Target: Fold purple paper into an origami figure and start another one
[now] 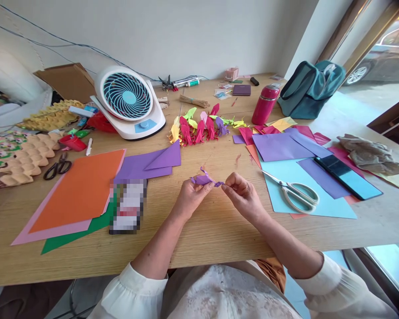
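Note:
Above the table's middle, my left hand is closed around the body of a purple folded-paper flower with curled petal tips. My right hand pinches the end of one petal strip at the flower's right side. Beyond my hands lies a cluster of finished paper flowers in red, yellow, green, pink and purple. To the right of my right hand, white-handled scissors rest on light blue paper. Purple paper sheets lie to the left of the flower, one of them folded over.
A phone and orange paper lie at left, near black scissors. A fan stands behind them. A red bottle and a teal bag stand back right. Another phone and a cloth lie at right.

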Demonstrator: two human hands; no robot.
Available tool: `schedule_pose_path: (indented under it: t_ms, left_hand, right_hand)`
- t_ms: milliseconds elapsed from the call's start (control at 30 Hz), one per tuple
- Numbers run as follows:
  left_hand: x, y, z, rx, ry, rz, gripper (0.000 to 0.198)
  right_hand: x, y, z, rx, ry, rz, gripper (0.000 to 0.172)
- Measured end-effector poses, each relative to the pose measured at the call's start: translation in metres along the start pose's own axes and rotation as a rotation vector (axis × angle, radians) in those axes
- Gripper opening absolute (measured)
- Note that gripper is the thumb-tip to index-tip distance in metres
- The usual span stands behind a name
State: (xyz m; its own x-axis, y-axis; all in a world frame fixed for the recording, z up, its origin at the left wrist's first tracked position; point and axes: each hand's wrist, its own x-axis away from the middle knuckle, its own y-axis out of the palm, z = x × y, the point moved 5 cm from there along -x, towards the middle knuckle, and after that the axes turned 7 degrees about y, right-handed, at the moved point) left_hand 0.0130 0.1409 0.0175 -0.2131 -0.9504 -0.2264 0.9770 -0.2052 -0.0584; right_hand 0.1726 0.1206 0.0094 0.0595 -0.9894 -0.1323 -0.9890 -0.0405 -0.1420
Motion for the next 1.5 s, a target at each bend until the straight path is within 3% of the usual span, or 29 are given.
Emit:
schedule_pose_path:
  t_ms: [133,367,567,833,1267,1500]
  left_hand:
    - [-0.001,-0.001,-0.008,0.08,-0.051,0.035,0.024]
    - [-0.001,-0.007,-0.015,-0.068,0.039,0.011,0.024]
    - [-0.001,-0.006,-0.018,-0.038,0.025,-0.027,0.025]
    - [0.0,-0.006,-0.006,-0.201,0.064,-0.045,0.023]
    - [0.0,-0.002,0.002,-0.284,0.069,0.025,0.012]
    - [0.001,0.002,0.004,-0.275,0.071,-0.003,0.012]
  right_hand:
    - [-0.001,0.004,0.004,-0.098,0.106,-0.044,0.034]
    - [-0.003,0.005,0.01,-0.203,0.241,-0.099,0.038]
    - [0.0,0.006,-0.002,-0.137,0.119,-0.136,0.035]
    - [-0.003,0.004,0.008,-0.171,0.209,-0.081,0.035]
    - [-0.001,0.01,0.01,-0.129,0.129,-0.094,0.031]
    - [0.0,0.008,0.009,-0.075,0.099,-0.056,0.027]
